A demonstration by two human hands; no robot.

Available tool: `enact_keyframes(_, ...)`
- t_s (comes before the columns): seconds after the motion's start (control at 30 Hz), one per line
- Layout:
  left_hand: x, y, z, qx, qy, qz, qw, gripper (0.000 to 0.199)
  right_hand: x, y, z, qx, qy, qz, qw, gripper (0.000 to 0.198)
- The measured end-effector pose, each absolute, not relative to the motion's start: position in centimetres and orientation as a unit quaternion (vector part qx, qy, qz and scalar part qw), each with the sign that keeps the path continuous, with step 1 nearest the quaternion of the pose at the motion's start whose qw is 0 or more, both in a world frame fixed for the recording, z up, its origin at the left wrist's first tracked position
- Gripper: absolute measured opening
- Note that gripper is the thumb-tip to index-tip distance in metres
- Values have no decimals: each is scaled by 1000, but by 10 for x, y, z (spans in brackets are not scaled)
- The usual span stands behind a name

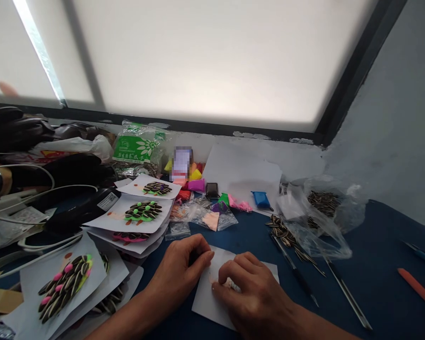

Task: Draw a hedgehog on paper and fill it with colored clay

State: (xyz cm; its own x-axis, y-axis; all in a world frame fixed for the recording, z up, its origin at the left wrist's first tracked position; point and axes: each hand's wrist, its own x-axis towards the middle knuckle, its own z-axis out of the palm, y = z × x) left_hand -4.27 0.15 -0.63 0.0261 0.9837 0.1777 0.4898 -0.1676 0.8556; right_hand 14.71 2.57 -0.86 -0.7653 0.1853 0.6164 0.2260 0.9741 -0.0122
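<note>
A white sheet of paper lies on the table in front of me, turned at a slant. My left hand rests at its upper left edge, fingers curled and thumb tip close to the forefinger, on the paper's corner. Over the sheet's middle, my right hand is bent with thumb and forefinger close together at a thin patch of peach modelling clay. A small whitish bit shows under the right fingers, mostly hidden. To the left are stacked paper sheets bearing hedgehogs of clay and sunflower seeds.
Clay packets, including a blue one and a black one, lie behind the sheet. Loose sunflower seeds, a pen and a seed-filled plastic bag are at the right. Cables and dark shoe-like items crowd the left.
</note>
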Motion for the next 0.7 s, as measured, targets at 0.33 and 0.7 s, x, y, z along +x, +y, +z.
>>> enact_keyframes(0.33, -42, 1, -3, 647, 571, 403, 305, 25, 151, 25, -5, -127, -935, -7, 332, 26)
enact_keyframes(0.7, -42, 1, -3, 649, 568, 407, 301, 26, 147, 26, -10, -135, -945, -2, 297, 13)
